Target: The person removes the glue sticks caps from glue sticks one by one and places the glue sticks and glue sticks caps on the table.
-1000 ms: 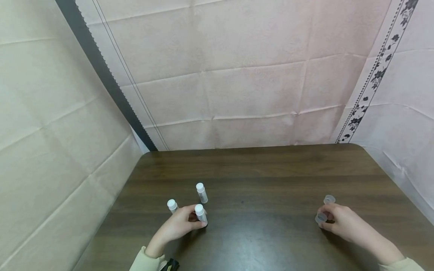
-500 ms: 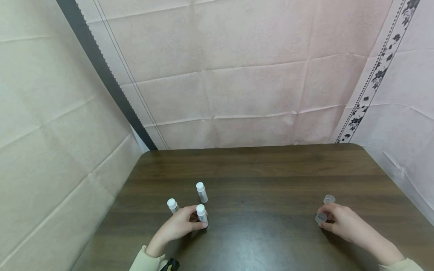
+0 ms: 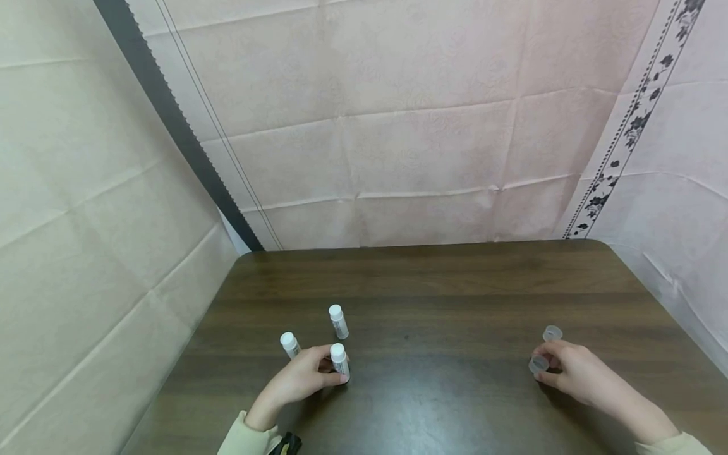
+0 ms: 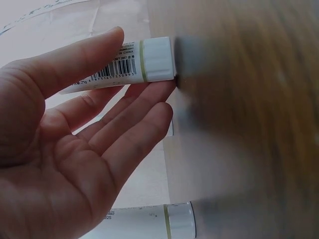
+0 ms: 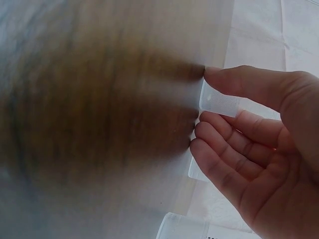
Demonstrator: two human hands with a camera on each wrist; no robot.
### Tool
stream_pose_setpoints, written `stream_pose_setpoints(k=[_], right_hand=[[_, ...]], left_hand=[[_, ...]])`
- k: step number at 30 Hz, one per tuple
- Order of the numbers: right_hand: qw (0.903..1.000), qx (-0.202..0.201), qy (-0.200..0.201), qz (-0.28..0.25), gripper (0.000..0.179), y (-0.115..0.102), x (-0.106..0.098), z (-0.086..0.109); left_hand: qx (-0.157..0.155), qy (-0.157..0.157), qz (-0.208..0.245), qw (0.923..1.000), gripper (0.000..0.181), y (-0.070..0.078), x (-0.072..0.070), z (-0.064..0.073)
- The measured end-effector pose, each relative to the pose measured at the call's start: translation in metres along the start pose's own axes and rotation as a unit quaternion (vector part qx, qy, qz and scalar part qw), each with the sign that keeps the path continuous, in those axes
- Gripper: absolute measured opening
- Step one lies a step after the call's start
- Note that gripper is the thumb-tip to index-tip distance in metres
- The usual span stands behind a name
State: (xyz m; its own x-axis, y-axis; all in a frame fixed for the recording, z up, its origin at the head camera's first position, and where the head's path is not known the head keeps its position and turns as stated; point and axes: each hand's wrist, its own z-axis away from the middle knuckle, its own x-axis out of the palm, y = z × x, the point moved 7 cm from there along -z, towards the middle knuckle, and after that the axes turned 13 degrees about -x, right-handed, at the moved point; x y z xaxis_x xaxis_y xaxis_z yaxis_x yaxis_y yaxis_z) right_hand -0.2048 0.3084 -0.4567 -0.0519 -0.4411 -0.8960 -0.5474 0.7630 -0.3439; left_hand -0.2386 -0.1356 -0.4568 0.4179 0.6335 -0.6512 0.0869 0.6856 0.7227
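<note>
My left hand (image 3: 304,378) grips a white glue stick (image 3: 340,363) between thumb and fingers, its end down at the tabletop. The left wrist view shows a barcode and a green band on this glue stick (image 4: 149,60). Two more white glue sticks stand near that hand, one behind (image 3: 339,323) and one to its left (image 3: 289,343), partly hidden by it. On the right side, my right hand (image 3: 574,373) pinches a small clear plastic cap (image 3: 538,364) with a ribbed side (image 5: 218,102), fingertips right at the table. Another clear cap (image 3: 552,333) stands just behind the fingers.
A dark wooden table (image 3: 432,303) bears everything, with a wide stretch between the hands. Pale cloth (image 3: 421,158) hangs behind and at both sides. Low in the right wrist view lies another clear plastic piece (image 5: 182,226) with dark marks.
The glue stick in my left hand has shifted very slightly to the right. My right hand and the clear caps look the same as before.
</note>
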Motion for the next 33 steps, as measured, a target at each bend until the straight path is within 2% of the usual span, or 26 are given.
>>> stream_pose_setpoints(k=[11,33], right_hand=[[0.9999,0.007,0.001,0.007,0.029,0.0024,0.001,0.0005],[0.9999,0.009,0.004,0.002,0.034,0.0025,0.0019,0.0019]], left_hand=[[-0.002,0.0,-0.004,1.0,0.021,0.0028,-0.0002,0.0006],[0.019,0.004,-0.005,0.9998,0.022,0.0046,-0.0006,0.004]])
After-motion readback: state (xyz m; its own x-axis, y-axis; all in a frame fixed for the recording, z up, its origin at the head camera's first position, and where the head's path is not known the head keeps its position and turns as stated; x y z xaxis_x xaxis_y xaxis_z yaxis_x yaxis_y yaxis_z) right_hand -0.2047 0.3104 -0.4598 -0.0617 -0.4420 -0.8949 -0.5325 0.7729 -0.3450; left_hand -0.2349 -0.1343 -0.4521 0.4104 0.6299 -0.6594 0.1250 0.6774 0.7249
